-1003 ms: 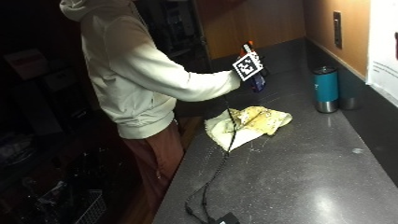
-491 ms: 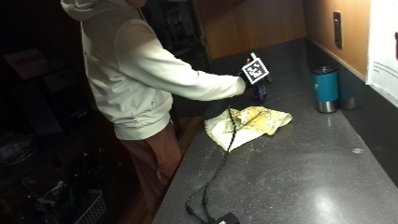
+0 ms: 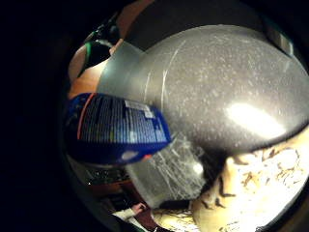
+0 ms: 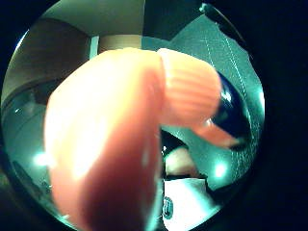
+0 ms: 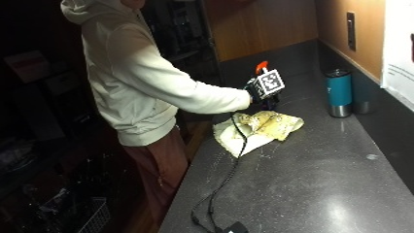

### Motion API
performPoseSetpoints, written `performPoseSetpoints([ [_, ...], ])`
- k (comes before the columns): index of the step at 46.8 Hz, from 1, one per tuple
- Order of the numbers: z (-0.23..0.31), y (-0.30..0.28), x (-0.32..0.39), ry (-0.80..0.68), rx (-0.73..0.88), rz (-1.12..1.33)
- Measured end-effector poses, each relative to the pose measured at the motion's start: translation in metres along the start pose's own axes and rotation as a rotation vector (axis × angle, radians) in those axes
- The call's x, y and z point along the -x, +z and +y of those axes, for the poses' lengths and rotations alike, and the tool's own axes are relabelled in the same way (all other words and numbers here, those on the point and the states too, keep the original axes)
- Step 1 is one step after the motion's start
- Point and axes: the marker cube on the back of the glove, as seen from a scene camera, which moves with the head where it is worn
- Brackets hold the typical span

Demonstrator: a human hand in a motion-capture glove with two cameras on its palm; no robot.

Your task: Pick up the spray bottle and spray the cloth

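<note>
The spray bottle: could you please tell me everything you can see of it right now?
The spray bottle has a dark blue body with a printed label of small white text and an orange stripe, and an orange ribbed spray head with a trigger. It looks like plastic. The gloved right hand holds it in the air, clear of the dark speckled counter, just beyond the crumpled yellow patterned cloth, its orange top poking above the hand. Its fill level cannot be seen.

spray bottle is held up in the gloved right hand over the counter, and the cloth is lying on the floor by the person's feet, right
Not quite. The spray bottle is held up in the gloved right hand over the counter, but the cloth lies crumpled on the counter just below that hand, not on the floor. The outside view shows it.
</note>
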Motion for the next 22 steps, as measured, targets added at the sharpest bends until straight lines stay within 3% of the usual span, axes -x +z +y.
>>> performPoseSetpoints([
  [3, 0.020, 0.008, -0.007, -0.006, 0.124, 0.046],
  [22, 0.043, -0.016, -0.001, -0.015, 0.141, 0.021],
])
